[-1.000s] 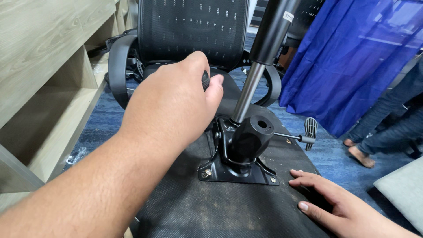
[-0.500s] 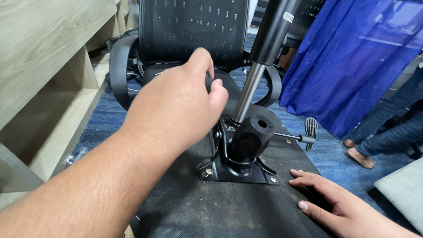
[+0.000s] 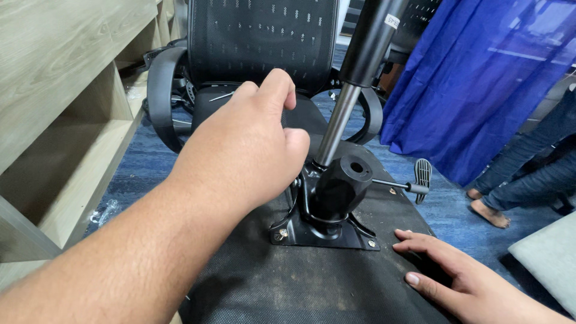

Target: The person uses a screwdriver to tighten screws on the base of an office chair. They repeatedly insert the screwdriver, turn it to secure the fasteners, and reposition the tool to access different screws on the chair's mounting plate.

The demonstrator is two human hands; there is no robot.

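The left hand (image 3: 246, 144) is curled, fingers bent, at 10 o'clock from the black metal chair part (image 3: 327, 204); I cannot tell if it holds anything. The right hand (image 3: 462, 276) lies flat and open on the upturned seat (image 3: 288, 288), at 4 o'clock.

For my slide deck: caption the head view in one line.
Left hand curled above the black mechanism plate and gas cylinder on an upturned chair seat; right hand flat on it.
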